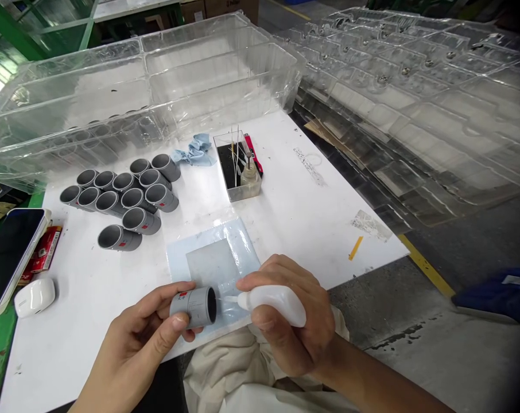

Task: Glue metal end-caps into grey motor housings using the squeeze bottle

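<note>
My left hand (pixel 142 338) is closed around a short grey plastic tube (pixel 194 307), held sideways with its open end facing right. My right hand (pixel 290 315) grips a small white squeeze bottle (pixel 272 299) whose thin nozzle points into the tube's mouth. Both are held above the front edge of the white table (pixel 294 212), over a pale blue mat (pixel 214 258). Several more grey tubes (pixel 126 198) with red labels lie in a cluster at the left.
A clear box (pixel 238 166) holding thin sticks and a small bottle stands mid-table, with a blue cloth (pixel 195 150) behind it. Large clear plastic trays (pixel 148 86) fill the back and right. A phone (pixel 8 255), white earbud case (pixel 34 297) and red packet (pixel 45 249) lie left.
</note>
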The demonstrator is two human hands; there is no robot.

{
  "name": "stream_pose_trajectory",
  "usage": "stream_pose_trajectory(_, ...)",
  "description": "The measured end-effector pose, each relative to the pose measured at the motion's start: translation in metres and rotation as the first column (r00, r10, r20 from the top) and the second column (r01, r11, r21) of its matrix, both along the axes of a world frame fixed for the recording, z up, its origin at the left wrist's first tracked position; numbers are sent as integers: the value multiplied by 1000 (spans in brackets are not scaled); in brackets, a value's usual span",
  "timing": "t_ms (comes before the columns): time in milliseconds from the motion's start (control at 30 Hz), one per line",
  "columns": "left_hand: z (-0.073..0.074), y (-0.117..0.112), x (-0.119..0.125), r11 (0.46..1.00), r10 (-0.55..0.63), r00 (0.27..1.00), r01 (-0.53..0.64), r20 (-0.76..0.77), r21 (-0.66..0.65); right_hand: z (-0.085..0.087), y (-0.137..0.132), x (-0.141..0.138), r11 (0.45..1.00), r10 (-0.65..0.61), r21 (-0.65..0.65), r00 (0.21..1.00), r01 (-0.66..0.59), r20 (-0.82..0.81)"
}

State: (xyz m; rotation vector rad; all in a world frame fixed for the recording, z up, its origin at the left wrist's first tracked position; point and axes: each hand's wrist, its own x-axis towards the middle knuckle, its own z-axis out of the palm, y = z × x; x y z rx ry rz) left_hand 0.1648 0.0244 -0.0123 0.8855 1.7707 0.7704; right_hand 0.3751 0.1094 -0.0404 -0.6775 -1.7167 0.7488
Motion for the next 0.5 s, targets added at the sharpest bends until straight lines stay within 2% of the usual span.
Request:
stream_pose_trajectory(200, -1, -1, 0, 1000, 5, 1000, -5, -5, 10, -1, 0, 0, 1000, -16, -8, 1000, 16, -2)
stream_pose_trajectory(400, -1, -3, 1, 1000, 13, 1000, -13, 3, 2, 1, -2, 2, 998, -46, -44, 990, 40, -134)
stream_pose_trajectory(500, -2, -5, 0, 1000, 21, 1000, -21, 0, 11, 4, -5, 3, 998, -49, -42, 994, 45, -102)
